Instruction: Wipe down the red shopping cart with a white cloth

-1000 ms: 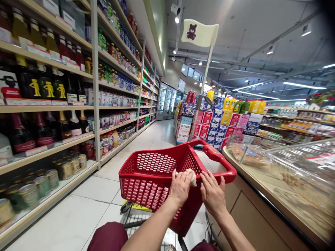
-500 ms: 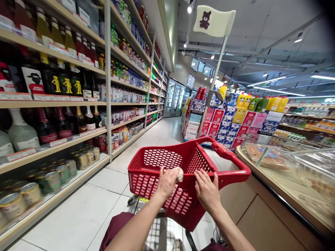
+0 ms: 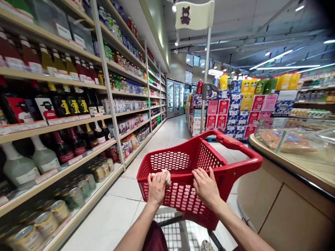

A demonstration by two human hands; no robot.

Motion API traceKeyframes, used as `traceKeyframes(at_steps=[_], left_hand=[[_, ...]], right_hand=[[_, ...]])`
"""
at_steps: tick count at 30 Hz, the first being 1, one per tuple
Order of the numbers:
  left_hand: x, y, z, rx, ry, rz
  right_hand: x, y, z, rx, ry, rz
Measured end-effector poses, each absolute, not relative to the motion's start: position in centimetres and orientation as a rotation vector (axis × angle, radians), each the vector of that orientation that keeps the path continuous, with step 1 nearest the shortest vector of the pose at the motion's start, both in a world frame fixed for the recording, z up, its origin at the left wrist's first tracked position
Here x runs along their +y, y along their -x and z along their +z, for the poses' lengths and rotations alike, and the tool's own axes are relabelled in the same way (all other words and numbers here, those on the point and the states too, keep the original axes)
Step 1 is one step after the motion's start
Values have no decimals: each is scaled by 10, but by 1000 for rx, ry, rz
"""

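Observation:
A red plastic shopping cart [image 3: 183,177] stands before me, its perforated basket holding nothing I can see. On the basket's near rim, my left hand [image 3: 156,190] is closed over a crumpled whitish cloth [image 3: 166,176], pressed against the red plastic close to the left corner. Part of the cloth is hidden under the fingers. Further right, my right hand [image 3: 206,187] grips the same rim with its fingers hooked over the edge and the thumb raised. The cart's push handle [image 3: 235,148] curves away to the right, touched by neither hand.
Shelves of bottles [image 3: 75,141] and cans [image 3: 78,197] line the left side. A curved counter [image 3: 264,188] with packaged food stands close on the right. Stacked drink cartons [image 3: 235,115] are ahead. A pole with a bear flag [image 3: 195,15] rises beyond the cart.
My left hand has slid left along the rim with the cloth, nearer the corner. The right hand keeps its grip. The view has shifted, and the cart sits further right in it.

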State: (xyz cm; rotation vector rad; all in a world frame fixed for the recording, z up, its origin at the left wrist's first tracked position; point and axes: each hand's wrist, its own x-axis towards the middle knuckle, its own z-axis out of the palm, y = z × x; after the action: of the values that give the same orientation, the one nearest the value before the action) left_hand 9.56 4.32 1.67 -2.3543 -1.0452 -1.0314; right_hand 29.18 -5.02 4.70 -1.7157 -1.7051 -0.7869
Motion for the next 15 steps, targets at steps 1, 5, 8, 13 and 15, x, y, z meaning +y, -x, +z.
traceKeyframes(at_steps=[1, 5, 8, 13, 15], left_hand=[[42, -97, 17, -1033, 2350, -1027], [38, -101, 13, -961, 2347, -1028], [48, -73, 7, -995, 2285, -1024], [58, -41, 1, -1104, 2095, -1102], [50, -55, 3, -1078, 2179, -1076]], right_hand=[[-50, -290, 47, -1695, 1721, -793], [-50, -288, 46, -1693, 1688, -795], [-53, -289, 44, -1703, 1655, -789], [-53, -284, 41, -1663, 1640, -775], [-53, -283, 40, -1655, 1633, -762]])
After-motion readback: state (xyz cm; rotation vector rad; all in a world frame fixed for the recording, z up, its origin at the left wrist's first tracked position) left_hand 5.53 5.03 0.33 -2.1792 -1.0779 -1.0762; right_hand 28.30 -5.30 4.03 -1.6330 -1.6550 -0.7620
